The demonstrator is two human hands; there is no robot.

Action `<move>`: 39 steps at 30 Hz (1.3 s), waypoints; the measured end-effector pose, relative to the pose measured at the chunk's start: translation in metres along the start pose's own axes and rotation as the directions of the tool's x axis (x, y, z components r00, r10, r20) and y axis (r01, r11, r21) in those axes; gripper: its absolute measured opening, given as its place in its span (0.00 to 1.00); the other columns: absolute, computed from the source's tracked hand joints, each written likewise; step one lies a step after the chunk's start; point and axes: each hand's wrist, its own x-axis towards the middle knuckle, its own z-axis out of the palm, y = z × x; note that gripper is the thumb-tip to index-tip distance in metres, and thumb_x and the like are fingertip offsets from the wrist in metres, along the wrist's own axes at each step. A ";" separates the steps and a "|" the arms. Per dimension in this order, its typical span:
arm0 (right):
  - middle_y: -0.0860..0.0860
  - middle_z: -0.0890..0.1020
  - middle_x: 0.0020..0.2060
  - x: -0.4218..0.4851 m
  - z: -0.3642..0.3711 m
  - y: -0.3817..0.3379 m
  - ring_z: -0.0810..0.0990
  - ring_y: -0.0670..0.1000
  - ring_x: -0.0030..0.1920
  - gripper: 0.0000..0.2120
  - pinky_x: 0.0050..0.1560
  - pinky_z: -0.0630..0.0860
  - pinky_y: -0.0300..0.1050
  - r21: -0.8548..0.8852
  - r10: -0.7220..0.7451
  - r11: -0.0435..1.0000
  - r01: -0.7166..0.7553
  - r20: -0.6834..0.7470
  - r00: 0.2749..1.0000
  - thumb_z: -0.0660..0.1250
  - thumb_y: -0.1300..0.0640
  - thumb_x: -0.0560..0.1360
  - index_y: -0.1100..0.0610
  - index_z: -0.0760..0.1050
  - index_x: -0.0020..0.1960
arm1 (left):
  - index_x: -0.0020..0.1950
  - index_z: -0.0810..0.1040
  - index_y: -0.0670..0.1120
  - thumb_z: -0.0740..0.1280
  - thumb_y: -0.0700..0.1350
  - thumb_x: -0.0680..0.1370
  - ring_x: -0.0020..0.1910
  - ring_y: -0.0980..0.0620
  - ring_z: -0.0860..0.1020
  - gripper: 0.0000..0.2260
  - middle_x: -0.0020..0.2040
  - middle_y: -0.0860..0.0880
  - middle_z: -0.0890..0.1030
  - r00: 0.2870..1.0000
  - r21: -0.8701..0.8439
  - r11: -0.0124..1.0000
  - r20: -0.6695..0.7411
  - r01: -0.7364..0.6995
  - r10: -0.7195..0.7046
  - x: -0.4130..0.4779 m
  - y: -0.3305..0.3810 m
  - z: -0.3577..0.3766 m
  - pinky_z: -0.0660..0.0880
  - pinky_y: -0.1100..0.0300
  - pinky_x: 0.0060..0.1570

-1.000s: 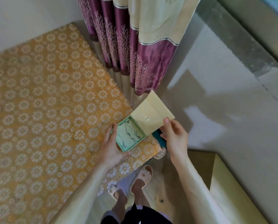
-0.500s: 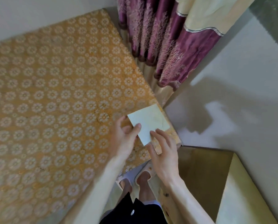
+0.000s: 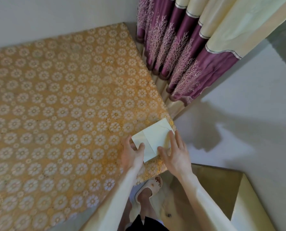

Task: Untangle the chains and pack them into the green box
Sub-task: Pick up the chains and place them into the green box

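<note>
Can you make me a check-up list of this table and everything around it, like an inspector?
Surface: orange flowered tablecloth, with both hands at its near right corner.
Job's things: cream lid lies flat at that corner; green box and chains not in view.
Clutter: nothing seen.
Hands: left hand pinches the lid's left edge; right hand rests straight fingers on its right side.
Cables: nothing seen.
Surroundings: purple and cream curtain, pale floor, a slipper below the table edge.
</note>
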 end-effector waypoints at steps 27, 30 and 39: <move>0.56 0.56 0.80 -0.008 0.016 0.013 0.60 0.56 0.79 0.32 0.76 0.65 0.54 0.135 -0.015 0.990 0.033 -0.130 0.991 0.47 0.41 0.84 0.60 0.55 0.81 | 0.83 0.43 0.48 0.65 0.56 0.81 0.81 0.43 0.54 0.40 0.83 0.48 0.46 0.872 0.573 0.662 0.245 -0.483 0.424 0.019 0.022 0.036 0.61 0.48 0.76; 0.53 0.54 0.80 -0.007 0.016 0.020 0.57 0.53 0.80 0.31 0.77 0.63 0.53 0.116 -0.063 0.990 0.076 -0.115 0.991 0.45 0.42 0.84 0.58 0.54 0.81 | 0.79 0.29 0.50 0.50 0.64 0.82 0.78 0.49 0.29 0.38 0.78 0.50 0.27 0.708 0.683 0.256 0.537 -0.684 0.458 0.020 0.027 0.029 0.38 0.43 0.79; 0.50 0.47 0.82 0.003 0.013 0.049 0.51 0.51 0.81 0.29 0.77 0.62 0.56 0.033 -0.182 0.983 0.182 0.007 0.983 0.46 0.46 0.84 0.51 0.44 0.83 | 0.76 0.25 0.52 0.34 0.65 0.79 0.75 0.49 0.24 0.31 0.74 0.51 0.21 0.748 0.759 0.130 0.570 -0.638 0.340 0.023 0.023 0.038 0.34 0.39 0.77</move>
